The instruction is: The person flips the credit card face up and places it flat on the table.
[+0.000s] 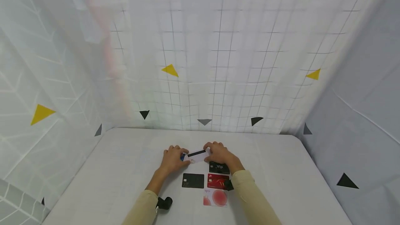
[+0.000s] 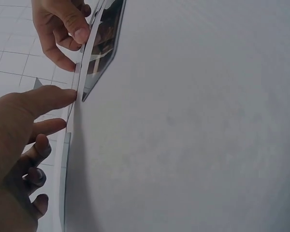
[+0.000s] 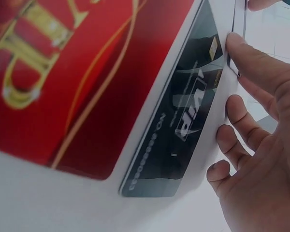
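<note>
A white card with a black magnetic stripe (image 1: 197, 157) lies slightly tilted between the two hands at the far middle of the table. My left hand (image 1: 173, 159) pinches its left end with thumb and forefinger. At the right end my right hand (image 1: 219, 154) pinches it the same way; in the right wrist view the thumb (image 3: 261, 65) presses on its edge. A bit of a blue card (image 1: 182, 156) shows beside the left fingers, mostly hidden. Just below the right hand lies a black Vip card (image 1: 219, 167), near its wrist.
Nearer on the white table (image 1: 125, 176) lie a dark VIP card (image 1: 192, 181), a red VIP card (image 1: 216, 180) partly covered by the right wrist camera, and a white card with pink circles (image 1: 215, 197). White sheeting with triangles (image 1: 203, 61) rises behind the table.
</note>
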Demonstrator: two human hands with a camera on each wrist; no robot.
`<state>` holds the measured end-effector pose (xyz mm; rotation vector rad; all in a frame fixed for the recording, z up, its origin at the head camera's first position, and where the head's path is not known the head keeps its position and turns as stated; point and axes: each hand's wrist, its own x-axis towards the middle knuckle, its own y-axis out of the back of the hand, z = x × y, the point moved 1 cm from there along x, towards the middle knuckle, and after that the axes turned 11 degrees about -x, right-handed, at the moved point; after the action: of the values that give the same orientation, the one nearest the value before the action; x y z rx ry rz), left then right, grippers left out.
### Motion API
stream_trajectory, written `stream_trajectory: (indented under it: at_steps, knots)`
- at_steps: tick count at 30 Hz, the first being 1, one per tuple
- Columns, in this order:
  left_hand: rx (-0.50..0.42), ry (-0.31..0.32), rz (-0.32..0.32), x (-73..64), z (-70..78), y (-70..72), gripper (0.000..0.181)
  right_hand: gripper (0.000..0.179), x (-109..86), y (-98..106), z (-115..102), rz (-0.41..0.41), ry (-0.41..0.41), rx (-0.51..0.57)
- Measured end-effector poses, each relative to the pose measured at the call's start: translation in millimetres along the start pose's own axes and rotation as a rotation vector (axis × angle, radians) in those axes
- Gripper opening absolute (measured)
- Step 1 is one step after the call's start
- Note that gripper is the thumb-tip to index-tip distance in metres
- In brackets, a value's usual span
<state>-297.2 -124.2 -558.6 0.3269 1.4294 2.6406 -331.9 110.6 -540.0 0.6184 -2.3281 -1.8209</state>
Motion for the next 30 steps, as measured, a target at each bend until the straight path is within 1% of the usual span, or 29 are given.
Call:
stream_trajectory:
  at_steps: [7,12,15,22,27,30]
  knots:
    - [0.001,-0.023,-0.025,0.0,1.0,2.0,0.054,0.052,-3.6,2,4,0.012,-0.024,0.054]
    - [-0.002,-0.021,-0.014,0.8,0.7,2.3,0.054,0.053,-3.9,1,7,0.018,-0.012,0.059]
    - [-0.021,-0.025,-0.004,1.6,1.1,1.6,0.055,0.053,-4.8,0,8,0.028,-0.001,0.064]
    - [-0.064,-0.023,0.010,3.3,1.6,0.6,0.060,0.054,-8.9,5,12,0.080,0.040,0.128]
    - [-0.102,-0.053,0.023,1.9,2.8,2.5,0.059,0.054,-9.1,6,16,0.088,0.034,0.146]
    - [-0.134,-0.077,0.019,0.4,4.5,3.4,0.058,0.055,-13.7,6,17,0.094,0.034,0.151]
